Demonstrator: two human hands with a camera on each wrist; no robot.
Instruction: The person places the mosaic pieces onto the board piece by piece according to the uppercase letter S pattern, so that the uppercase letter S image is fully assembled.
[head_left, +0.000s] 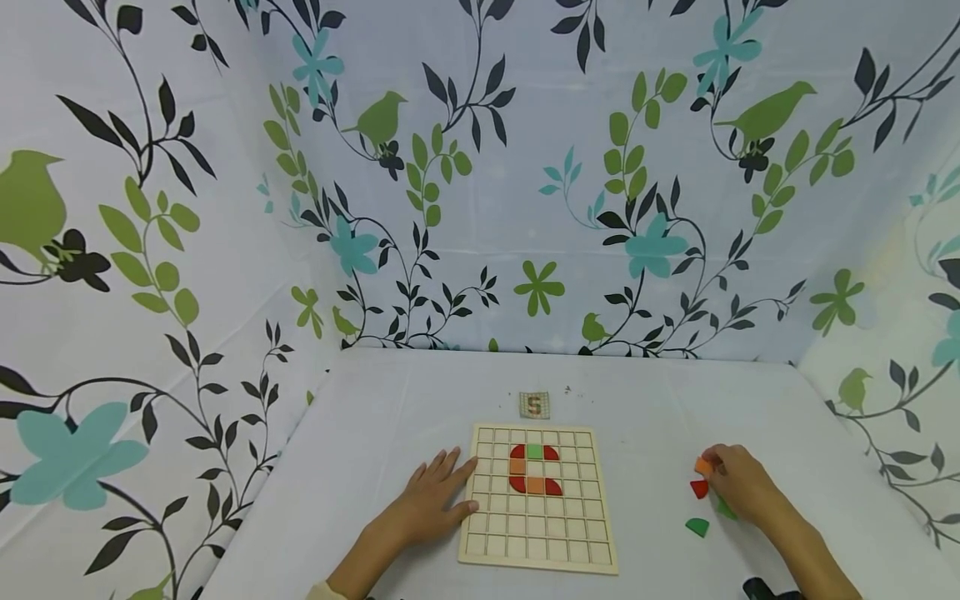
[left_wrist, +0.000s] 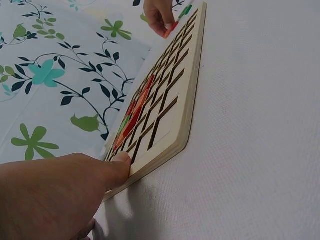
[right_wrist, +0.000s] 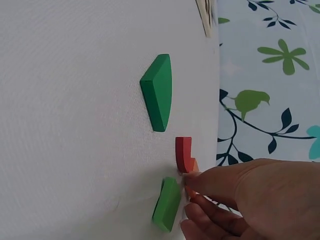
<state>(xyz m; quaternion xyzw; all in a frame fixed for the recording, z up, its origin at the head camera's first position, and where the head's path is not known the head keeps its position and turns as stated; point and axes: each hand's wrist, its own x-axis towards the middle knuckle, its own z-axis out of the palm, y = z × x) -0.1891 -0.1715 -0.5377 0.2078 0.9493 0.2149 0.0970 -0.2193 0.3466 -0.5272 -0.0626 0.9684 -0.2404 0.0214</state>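
A wooden grid board (head_left: 537, 547) lies in front of me, with red, orange and green pieces set in its cells as a curved shape. My left hand (head_left: 433, 502) rests at the board's left edge, fingers spread, the thumb lying on the rim. To the right of the board, my right hand (head_left: 742, 483) pinches an orange block (head_left: 703, 467) between thumb and fingers, low over the table. Close by lie a red quarter-round piece (head_left: 699, 489), a light green block (right_wrist: 167, 204) partly under the hand in the head view, and a dark green quarter-round piece (head_left: 697, 527).
A small patterned card (head_left: 534, 405) bearing an S-like shape lies beyond the board. At the bottom right is a black object (head_left: 759, 588), cut off by the frame. Leaf-and-bird printed cloth (head_left: 480, 250) hangs behind the white table (head_left: 405, 392) and along its sides.
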